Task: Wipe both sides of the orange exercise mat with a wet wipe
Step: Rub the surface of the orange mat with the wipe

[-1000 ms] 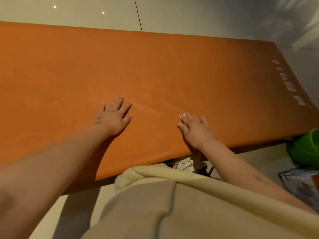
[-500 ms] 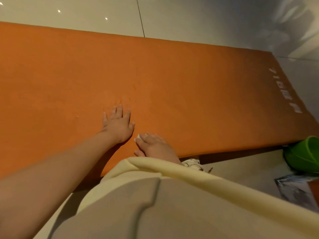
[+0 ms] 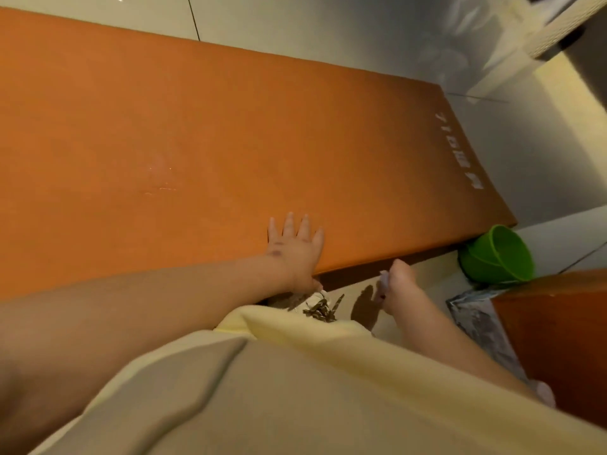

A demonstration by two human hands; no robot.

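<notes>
The orange exercise mat lies flat on a pale tiled floor and fills most of the view, with white lettering near its right end. My left hand rests palm down, fingers spread, on the mat's near edge. My right hand is off the mat, just in front of that edge above the floor, closed around a small white wet wipe of which only a bit shows.
A green plastic cup lies tipped on the floor at the mat's near right corner. A crinkled silvery packet and an orange-brown box sit at the right. A shoe shows under my shirt hem.
My right hand slid off the mat toward me and to the right, still holding the wipe. My left hand shifted right along the near edge. The view swung right.
</notes>
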